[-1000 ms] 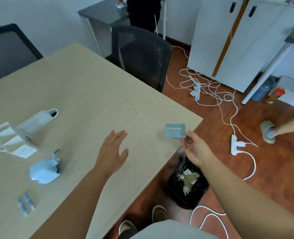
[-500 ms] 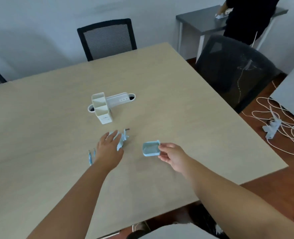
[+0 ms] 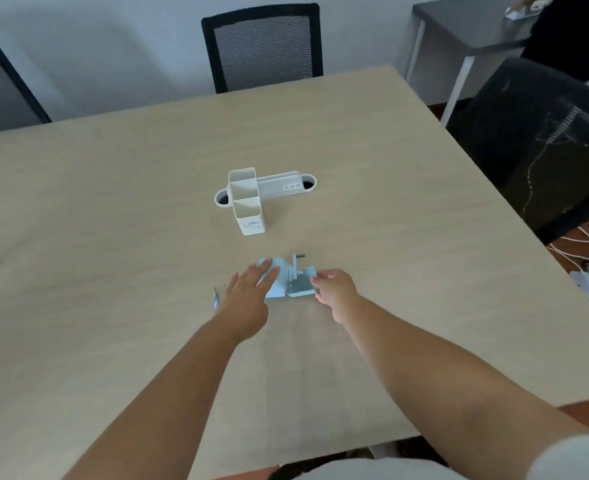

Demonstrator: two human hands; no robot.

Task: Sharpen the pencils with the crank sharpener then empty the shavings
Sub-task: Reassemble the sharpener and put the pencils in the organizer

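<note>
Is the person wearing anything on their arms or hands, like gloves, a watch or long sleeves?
Nothing shows on either. The left hand and right hand are bare, without gloves, rings or a watch, and both forearms are uncovered. A pale grey sleeve only appears high on the right arm.

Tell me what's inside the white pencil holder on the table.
Both compartments of the white pencil holder look empty from above. Their bottoms are partly hidden by the walls, so something short could lie unseen.
</note>
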